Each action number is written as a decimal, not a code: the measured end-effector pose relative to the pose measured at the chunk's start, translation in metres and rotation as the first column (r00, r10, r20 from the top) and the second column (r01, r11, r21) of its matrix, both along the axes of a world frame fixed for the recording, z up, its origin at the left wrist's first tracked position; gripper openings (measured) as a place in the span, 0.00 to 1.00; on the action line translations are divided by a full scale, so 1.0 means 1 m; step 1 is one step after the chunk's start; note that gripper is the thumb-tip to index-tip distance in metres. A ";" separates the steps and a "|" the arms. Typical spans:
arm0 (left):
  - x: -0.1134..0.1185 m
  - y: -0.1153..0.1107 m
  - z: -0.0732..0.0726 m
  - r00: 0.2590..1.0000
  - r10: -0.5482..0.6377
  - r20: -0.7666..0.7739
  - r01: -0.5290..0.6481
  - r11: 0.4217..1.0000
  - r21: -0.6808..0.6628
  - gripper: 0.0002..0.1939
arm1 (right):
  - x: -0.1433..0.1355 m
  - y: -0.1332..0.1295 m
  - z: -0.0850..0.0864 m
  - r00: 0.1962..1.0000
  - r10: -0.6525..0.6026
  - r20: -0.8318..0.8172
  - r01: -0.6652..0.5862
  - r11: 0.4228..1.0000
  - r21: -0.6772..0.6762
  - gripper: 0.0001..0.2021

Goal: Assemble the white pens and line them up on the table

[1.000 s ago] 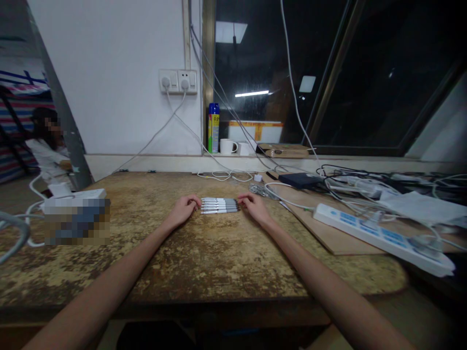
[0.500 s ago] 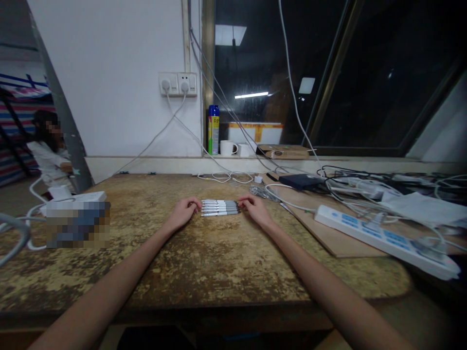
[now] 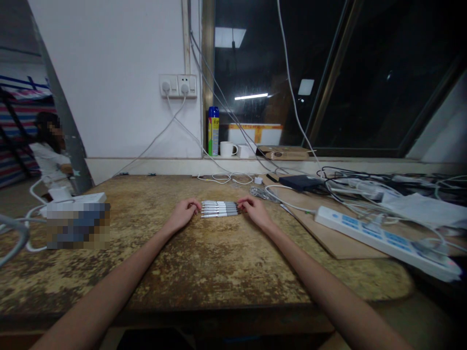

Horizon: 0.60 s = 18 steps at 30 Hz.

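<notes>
Several white and grey pens point(image 3: 219, 209) lie side by side in a flat row on the worn wooden table point(image 3: 219, 262). At their left ends is my left hand point(image 3: 187, 212), its fingers curled and the fingertips against or very close to the pens. My right hand point(image 3: 252, 209) is at the dark right ends, fingers bent, thumb and fingertips touching or nearly touching the row. Neither hand wraps round a pen; both rest on the table.
At the right lie a power strip point(image 3: 386, 240), a brown board point(image 3: 335, 238), a dark box point(image 3: 301, 182) and tangled cables. A white mug point(image 3: 228, 148) and spray can point(image 3: 213, 131) stand on the sill. A person point(image 3: 51, 150) is at the far left.
</notes>
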<state>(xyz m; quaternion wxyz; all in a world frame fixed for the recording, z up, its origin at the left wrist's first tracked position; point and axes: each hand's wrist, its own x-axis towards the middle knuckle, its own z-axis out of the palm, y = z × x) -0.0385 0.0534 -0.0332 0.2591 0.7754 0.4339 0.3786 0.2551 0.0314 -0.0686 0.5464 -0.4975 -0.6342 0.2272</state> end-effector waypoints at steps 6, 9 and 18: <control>0.000 0.000 0.000 1.000 -0.003 -0.010 0.003 1.000 0.007 0.13 | -0.003 -0.007 0.005 0.998 0.018 0.060 -0.019 1.000 0.014 0.14; 0.000 0.000 0.000 1.000 -0.002 -0.013 0.002 1.000 0.009 0.13 | -0.004 -0.014 0.011 0.991 0.025 0.129 -0.030 0.999 0.031 0.14; 0.001 -0.001 0.000 1.000 -0.006 -0.014 0.006 1.000 0.011 0.13 | -0.010 -0.026 0.023 0.899 0.046 0.436 -0.101 0.989 0.104 0.12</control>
